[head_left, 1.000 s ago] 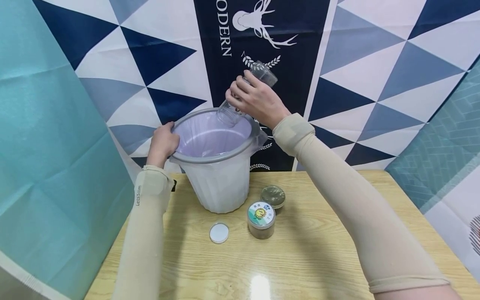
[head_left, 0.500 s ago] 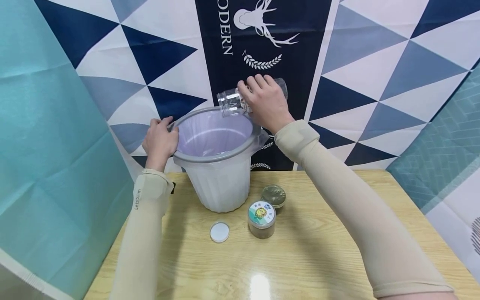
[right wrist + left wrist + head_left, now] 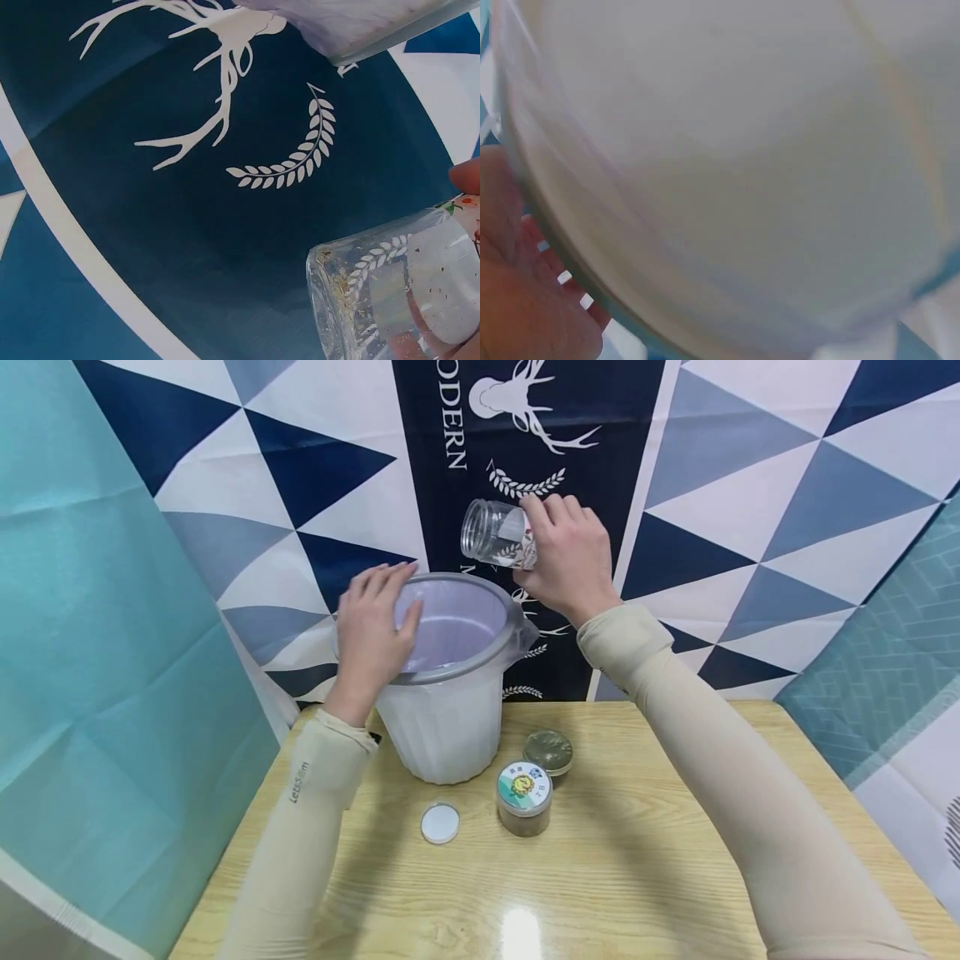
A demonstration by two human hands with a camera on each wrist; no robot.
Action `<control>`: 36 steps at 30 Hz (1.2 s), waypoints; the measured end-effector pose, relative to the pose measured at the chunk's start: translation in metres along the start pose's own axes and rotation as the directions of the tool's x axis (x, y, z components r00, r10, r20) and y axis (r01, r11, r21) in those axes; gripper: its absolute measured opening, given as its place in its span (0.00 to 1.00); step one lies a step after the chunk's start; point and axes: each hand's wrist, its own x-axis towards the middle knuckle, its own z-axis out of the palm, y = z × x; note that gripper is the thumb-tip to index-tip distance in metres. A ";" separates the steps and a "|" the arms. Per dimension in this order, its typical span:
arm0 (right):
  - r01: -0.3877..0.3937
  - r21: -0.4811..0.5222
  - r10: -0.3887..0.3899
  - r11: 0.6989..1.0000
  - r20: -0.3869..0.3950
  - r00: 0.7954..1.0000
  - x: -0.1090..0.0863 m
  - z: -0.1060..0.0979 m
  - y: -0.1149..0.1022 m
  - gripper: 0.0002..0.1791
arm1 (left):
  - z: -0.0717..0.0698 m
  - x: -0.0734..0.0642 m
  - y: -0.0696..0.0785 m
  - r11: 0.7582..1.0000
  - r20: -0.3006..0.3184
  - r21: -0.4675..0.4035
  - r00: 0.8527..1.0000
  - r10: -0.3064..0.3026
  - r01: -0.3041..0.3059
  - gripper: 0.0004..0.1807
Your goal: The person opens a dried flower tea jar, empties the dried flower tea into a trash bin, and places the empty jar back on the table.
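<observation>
My right hand grips a clear jar tipped on its side, its mouth facing left, above and apart from the bin's right rim. In the right wrist view, small dry bits cling inside the jar. A white trash bin with a grey rim and a pale purple liner stands on the table. My left hand, fingers extended, is over the bin's left rim; whether it touches the rim cannot be told. The bin's wall fills most of the left wrist view, with the left hand along its edge.
In front of the bin on the wooden table lie a round white lid, a lidded jar with a sun-patterned label and a dark green-topped round container. A patterned cloth hangs close behind.
My right hand has lifted the jar out of the bin's mouth, turned it sideways and moved it right. The left hand has let go of the rim and shifted right.
</observation>
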 end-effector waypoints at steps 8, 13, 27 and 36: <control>-0.108 0.098 0.112 0.989 -0.040 0.993 -0.017 -0.006 0.013 0.40 | 0.012 -0.006 0.048 0.986 0.096 -0.049 0.982 0.161 -0.157 0.32; -0.146 0.141 0.157 0.979 -0.073 0.985 -0.030 -0.009 0.025 0.38 | 0.022 -0.012 0.071 0.967 0.136 -0.042 0.957 0.256 -0.253 0.35; -0.298 0.202 0.302 0.933 0.009 0.953 -0.070 -0.019 0.048 0.41 | 0.067 -0.031 0.115 0.901 0.253 -0.015 0.870 0.424 -0.434 0.38; -0.376 0.246 0.375 0.893 0.052 0.926 -0.095 -0.014 0.061 0.43 | 0.085 -0.033 0.126 0.899 0.342 0.002 0.845 0.411 -0.438 0.40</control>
